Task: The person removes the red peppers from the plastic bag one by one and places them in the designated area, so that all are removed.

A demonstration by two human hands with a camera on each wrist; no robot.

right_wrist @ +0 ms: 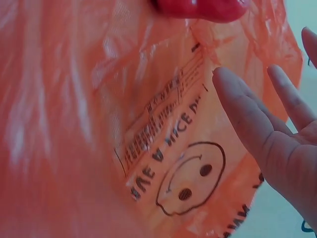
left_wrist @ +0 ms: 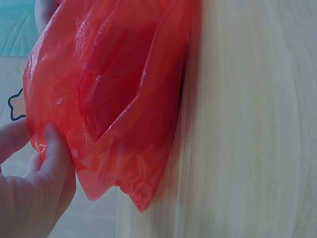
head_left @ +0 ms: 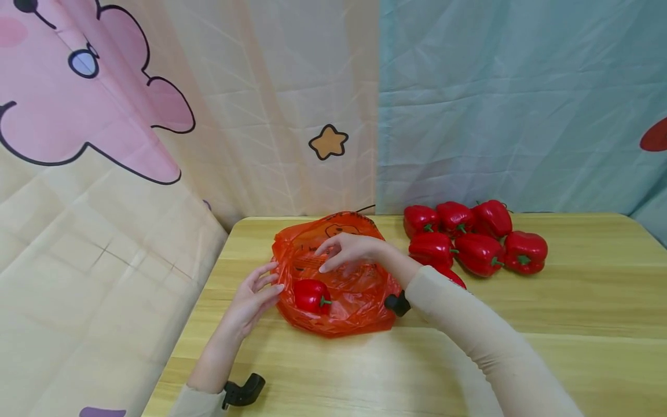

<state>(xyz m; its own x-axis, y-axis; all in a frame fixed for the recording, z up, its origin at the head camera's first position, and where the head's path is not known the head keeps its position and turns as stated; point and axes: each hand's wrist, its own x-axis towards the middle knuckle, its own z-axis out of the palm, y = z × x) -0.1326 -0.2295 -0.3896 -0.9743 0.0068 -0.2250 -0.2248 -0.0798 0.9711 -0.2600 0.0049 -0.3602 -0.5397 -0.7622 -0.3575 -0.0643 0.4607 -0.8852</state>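
An orange-red plastic bag (head_left: 359, 315) lies on the table with its mouth spread wide. Inside it, toward the left, sits a red bell pepper (head_left: 309, 295) with a green stem; its lower edge also shows at the top of the right wrist view. My left hand (head_left: 255, 301) holds the bag's left rim between thumb and fingers, and the left wrist view shows the thumb (left_wrist: 57, 153) against the plastic. Over the bag's opening hovers my right hand (head_left: 349, 252), fingers loosely extended and nothing in them. Printed letters and a smiley face mark the bag's far inner side.
Several red bell peppers (head_left: 479, 255) are grouped right of the bag, one of them partly hidden behind my right forearm. The wooden table (head_left: 589, 307) ends against a patterned curtain (head_left: 495, 116) at the back. Black camera mounts sit on both wrists.
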